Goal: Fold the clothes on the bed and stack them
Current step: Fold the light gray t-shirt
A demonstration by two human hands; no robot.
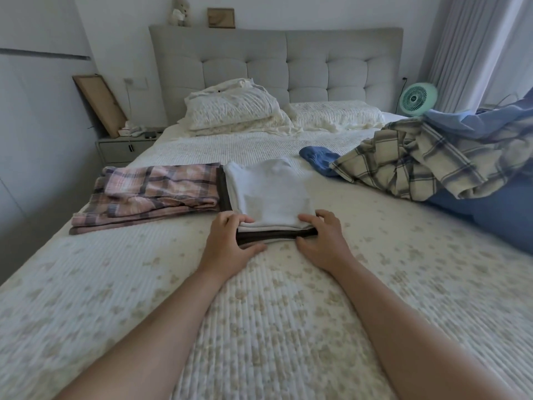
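A bed [288,327] with a cream quilted cover fills the view, its grey padded headboard [274,62] at the far end. At far left, beside the bed, stands a grey nightstand [121,148] with a wooden frame [99,103] leaning on the wall above it. On the left half of the bed lies a folded pink plaid garment [150,197], its long axis running left to right across the bed. Touching its right edge is a small stack of folded clothes [268,197]: a white piece on top, a dark brown piece at the bottom, with the long axis pointing from the person toward the headboard. The left hand [230,241] grips the stack's near left corner, fingers curled over the top and thumb low along the front edge. The right hand [323,238] grips the near right corner the same way. Beyond the stack, two pillows [236,111] lie against the headboard. To the right, well apart from the stack, lies an unfolded heap: a blue garment [317,160], a cream checked shirt [418,160], and light blue fabric [490,122] on top. A green fan [415,99] stands behind the heap.
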